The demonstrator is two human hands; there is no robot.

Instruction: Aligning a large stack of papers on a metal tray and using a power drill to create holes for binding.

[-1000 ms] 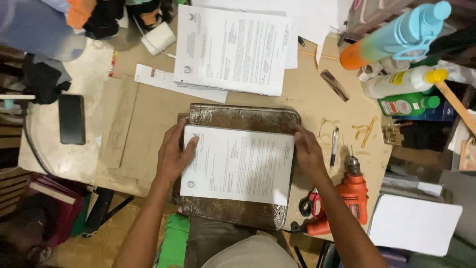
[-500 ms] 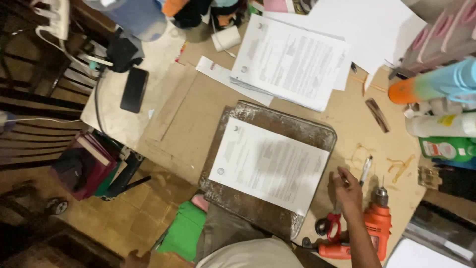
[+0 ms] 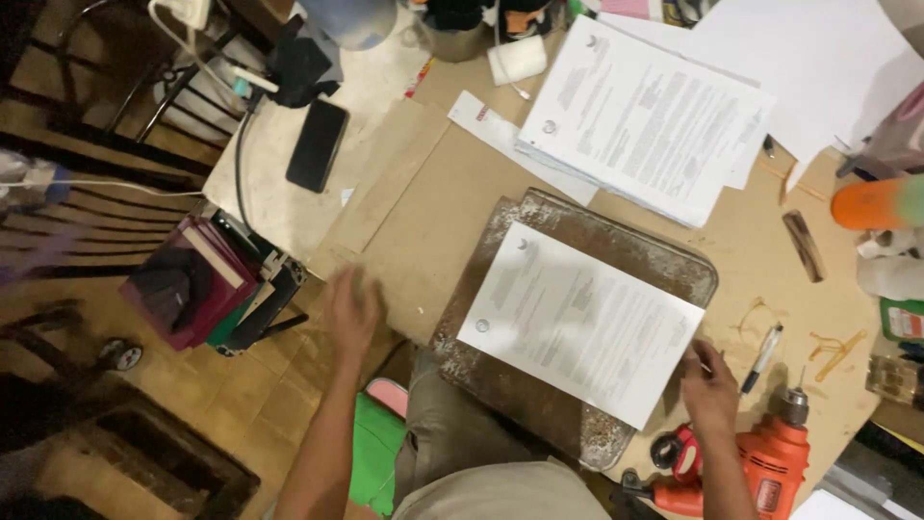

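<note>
A white printed sheet (image 3: 577, 323) lies on a rusty metal tray (image 3: 616, 250) on the brown worktable (image 3: 452, 202). My right hand (image 3: 710, 385) rests at the sheet's near right corner, fingers touching its edge. My left hand (image 3: 352, 310) hovers blurred off the table's left edge, fingers apart and holding nothing. A pen (image 3: 762, 358) lies just right of my right hand, and an orange power drill (image 3: 760, 467) sits below it.
A stack of printed papers (image 3: 645, 116) lies at the back. A black phone (image 3: 317, 145) and a white cup (image 3: 518, 60) sit at the back left. Bottles (image 3: 881, 204) stand at the right edge. Books (image 3: 212, 284) and a chair stand on the floor left.
The camera swung left and the view tilted. My left hand left the sheet and moved out past the table's left edge. My right hand slid down to the sheet's near right corner.
</note>
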